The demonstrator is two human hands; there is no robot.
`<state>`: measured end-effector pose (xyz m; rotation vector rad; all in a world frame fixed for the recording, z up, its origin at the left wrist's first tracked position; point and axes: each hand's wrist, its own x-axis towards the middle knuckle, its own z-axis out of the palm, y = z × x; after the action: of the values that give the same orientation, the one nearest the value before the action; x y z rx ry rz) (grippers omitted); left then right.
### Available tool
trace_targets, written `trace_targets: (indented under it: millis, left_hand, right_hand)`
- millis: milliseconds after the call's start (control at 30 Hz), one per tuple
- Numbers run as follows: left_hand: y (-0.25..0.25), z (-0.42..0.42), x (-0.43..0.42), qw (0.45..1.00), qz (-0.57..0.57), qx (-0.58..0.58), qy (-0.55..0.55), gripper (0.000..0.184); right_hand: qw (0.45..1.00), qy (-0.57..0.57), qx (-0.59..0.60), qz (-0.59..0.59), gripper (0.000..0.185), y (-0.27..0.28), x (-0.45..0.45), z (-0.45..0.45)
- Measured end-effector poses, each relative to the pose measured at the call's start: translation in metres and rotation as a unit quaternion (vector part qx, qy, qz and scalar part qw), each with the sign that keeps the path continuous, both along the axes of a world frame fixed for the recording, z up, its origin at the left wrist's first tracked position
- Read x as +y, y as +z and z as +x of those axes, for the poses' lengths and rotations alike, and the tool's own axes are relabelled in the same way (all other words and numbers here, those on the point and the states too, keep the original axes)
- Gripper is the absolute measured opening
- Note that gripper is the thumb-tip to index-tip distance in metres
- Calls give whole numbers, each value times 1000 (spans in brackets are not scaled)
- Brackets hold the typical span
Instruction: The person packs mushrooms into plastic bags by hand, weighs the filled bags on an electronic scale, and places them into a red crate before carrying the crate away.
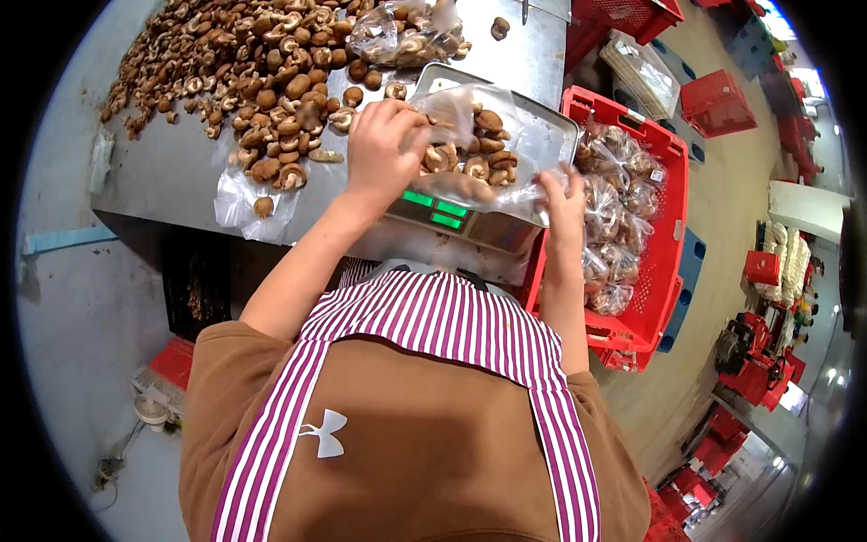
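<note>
A clear plastic bag (pixel 456 187) with mushrooms (pixel 477 167) in it lies on the metal tray (pixel 564 135) of a scale with a green lit display (pixel 433 208). My left hand (pixel 386 149) is at the bag's left side, its fingers bent over the plastic and pinching it. At the bag's right edge, my right hand (pixel 564 200) has its fingers curled around the plastic, slightly blurred. The mushrooms lie between my two hands, partly seen through the bag.
A large heap of mushrooms (pixel 262 63) covers the table's left and back. Another filled bag (pixel 402 36) lies behind the scale, and empty plastic bags (pixel 244 212) lie at the front edge. To the right stands a red crate (pixel 664 244) of filled bags.
</note>
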<state>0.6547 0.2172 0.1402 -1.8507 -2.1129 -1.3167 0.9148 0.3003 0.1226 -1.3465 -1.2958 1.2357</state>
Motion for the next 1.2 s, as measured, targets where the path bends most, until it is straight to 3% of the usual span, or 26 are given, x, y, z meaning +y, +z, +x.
trace_targets:
  millis: [33,67,100,167,233,267,367,433,500,600,633,667,700,767,833,900,967,1000,1067,1100,1167,1200]
  left_hand:
    - [4,-1,1,1000,3,0,-2,13]
    - [9,-3,1,996,0,-85,-24,12]
    - [16,-5,3,985,-2,-168,-47,10]
    - [42,3,4,925,-68,-370,-60,12]
    - [73,12,5,875,-60,-460,-138,17]
    - [84,19,4,862,-41,-482,-154,16]
    - [94,22,1,833,-38,-519,-188,16]
    - [83,19,4,825,-71,-525,-199,18]
    - [66,18,2,790,-133,-558,-218,19]
    - [73,35,-12,744,-209,-579,-258,21]
    - [73,36,-14,742,-216,-579,-260,21]
    - [72,37,-14,731,-227,-577,-284,21]
    - [72,37,-14,720,-237,-575,-309,21]
    - [71,27,-12,727,-256,-556,-311,20]
    - [56,5,-3,760,-244,-526,-295,20]
    - [30,-15,13,819,-200,-486,-231,18]
    - [9,-19,27,844,-190,-449,-225,15]
    - [3,-21,33,905,-226,-304,-195,13]
    - [-23,-32,47,962,-230,-44,-137,14]
    - [-35,-36,56,973,-192,15,-127,16]
    - [-58,-36,66,972,-215,10,-93,20]
    - [-60,-31,64,974,-217,-6,-65,21]
  right_hand:
    - [993,58,-32,-100,55,-5,0,12]
    - [971,116,-63,-198,43,-8,0,21]
    - [978,107,-49,-172,29,-2,-7,14]
    - [987,143,21,-73,24,10,-2,10]
    - [986,125,107,-19,21,55,3,-4]
    - [969,138,202,-22,22,84,0,-15]
    - [957,215,194,-16,26,119,-6,-32]
    - [961,239,139,10,28,114,-11,-37]
    - [939,283,192,-33,29,103,-14,-42]
    - [935,316,159,7,31,86,-7,-51]
    - [932,337,130,30,31,84,-5,-52]
    - [922,350,158,-55,30,85,-3,-52]
    - [924,345,159,-53,30,84,0,-51]
    - [915,395,86,-16,26,75,4,-49]
    - [927,363,94,33,22,58,6,-43]
    - [893,344,-193,216,19,43,12,-28]
    - [906,320,-193,198,16,32,8,-24]
    - [883,324,-208,270,13,31,3,-25]
    - [810,373,-245,380,10,32,-18,-28]
    - [789,395,-242,405,9,31,-35,-33]
    - [761,423,-214,443,10,34,-54,-37]
    - [786,386,-204,439,11,33,-55,-37]
